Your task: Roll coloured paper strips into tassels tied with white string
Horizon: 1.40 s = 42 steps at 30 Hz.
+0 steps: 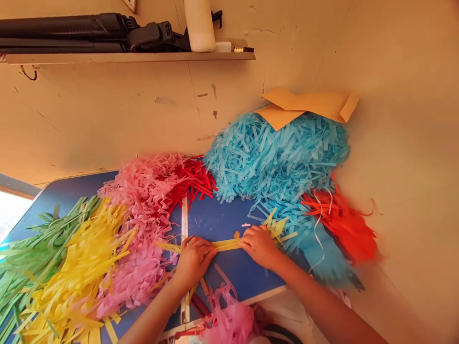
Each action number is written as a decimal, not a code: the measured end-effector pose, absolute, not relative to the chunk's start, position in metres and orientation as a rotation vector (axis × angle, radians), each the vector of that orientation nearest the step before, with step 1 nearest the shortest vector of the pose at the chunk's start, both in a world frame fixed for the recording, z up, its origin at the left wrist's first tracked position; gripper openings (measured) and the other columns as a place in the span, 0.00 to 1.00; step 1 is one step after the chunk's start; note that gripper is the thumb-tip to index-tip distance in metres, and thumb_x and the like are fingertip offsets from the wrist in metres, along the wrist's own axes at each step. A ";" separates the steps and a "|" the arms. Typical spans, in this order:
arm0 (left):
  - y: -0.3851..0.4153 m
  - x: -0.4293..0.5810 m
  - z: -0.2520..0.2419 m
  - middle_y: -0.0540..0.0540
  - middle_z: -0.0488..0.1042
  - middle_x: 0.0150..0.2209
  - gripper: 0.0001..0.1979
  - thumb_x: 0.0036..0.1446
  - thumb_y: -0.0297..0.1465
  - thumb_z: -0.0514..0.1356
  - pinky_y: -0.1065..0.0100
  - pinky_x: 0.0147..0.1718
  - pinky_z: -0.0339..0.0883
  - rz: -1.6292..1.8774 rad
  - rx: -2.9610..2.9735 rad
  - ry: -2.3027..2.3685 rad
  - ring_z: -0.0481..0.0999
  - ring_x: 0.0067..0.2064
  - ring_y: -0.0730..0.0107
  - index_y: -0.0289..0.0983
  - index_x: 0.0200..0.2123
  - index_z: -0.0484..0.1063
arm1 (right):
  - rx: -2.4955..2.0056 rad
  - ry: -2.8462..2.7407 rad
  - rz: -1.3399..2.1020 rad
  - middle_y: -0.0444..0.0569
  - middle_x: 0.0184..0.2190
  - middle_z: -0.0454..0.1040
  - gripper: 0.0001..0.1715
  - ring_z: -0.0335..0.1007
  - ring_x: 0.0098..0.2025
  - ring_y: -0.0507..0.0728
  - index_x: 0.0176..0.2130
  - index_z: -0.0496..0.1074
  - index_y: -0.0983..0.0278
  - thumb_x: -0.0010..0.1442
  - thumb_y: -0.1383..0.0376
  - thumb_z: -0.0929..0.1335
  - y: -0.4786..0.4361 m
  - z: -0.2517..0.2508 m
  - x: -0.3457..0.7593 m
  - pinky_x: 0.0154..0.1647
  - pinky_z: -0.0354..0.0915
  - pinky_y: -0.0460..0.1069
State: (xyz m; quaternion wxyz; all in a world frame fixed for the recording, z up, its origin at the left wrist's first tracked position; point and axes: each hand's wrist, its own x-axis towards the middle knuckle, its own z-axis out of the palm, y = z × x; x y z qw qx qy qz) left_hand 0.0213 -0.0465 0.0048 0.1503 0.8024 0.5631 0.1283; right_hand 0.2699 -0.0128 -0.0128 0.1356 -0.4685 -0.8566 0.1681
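Left hand (pixel 196 258) and right hand (pixel 260 245) grip yellow strips (pixel 228 245), likely keeping them straight; pink paper (pixel 138 267) lies beside the left.

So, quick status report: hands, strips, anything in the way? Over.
Left fingers and right fingers closed on yellow paper strips. Strips stretched between them over blue tabletop. Pink shreds left, light-blue shreds beyond; middle span uncovered.

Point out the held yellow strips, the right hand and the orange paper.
Held yellow strips (pixel 228 245): head view, on the uncovered middle stretch.
Right hand (pixel 261 246): head view, on the back of the hand.
Orange paper (pixel 315 102): head view, on the middle of its upper part.
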 end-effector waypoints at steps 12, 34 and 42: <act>-0.034 0.035 0.005 0.47 0.78 0.28 0.16 0.63 0.36 0.56 0.56 0.40 0.57 0.172 2.285 1.837 0.75 0.38 0.58 0.39 0.25 0.76 | -1.523 -2.236 0.421 0.43 0.31 0.72 0.12 0.63 0.38 0.56 0.23 0.69 0.62 0.55 0.66 0.73 -0.013 -0.022 0.261 0.39 0.48 0.52; -0.042 0.043 0.020 0.45 0.76 0.34 0.07 0.55 0.27 0.59 0.42 0.59 0.47 0.176 2.774 1.434 0.71 0.41 0.57 0.39 0.37 0.75 | -1.051 -2.715 0.159 0.47 0.32 0.75 0.12 0.66 0.35 0.55 0.31 0.74 0.64 0.66 0.69 0.64 -0.013 -0.005 0.250 0.44 0.51 0.54; -0.038 0.046 0.015 0.45 0.77 0.32 0.09 0.56 0.23 0.57 0.42 0.59 0.48 0.346 2.669 1.537 0.72 0.44 0.56 0.40 0.32 0.76 | -1.233 -2.655 0.221 0.47 0.33 0.76 0.07 0.67 0.37 0.56 0.32 0.75 0.63 0.62 0.64 0.68 -0.008 0.007 0.239 0.41 0.52 0.53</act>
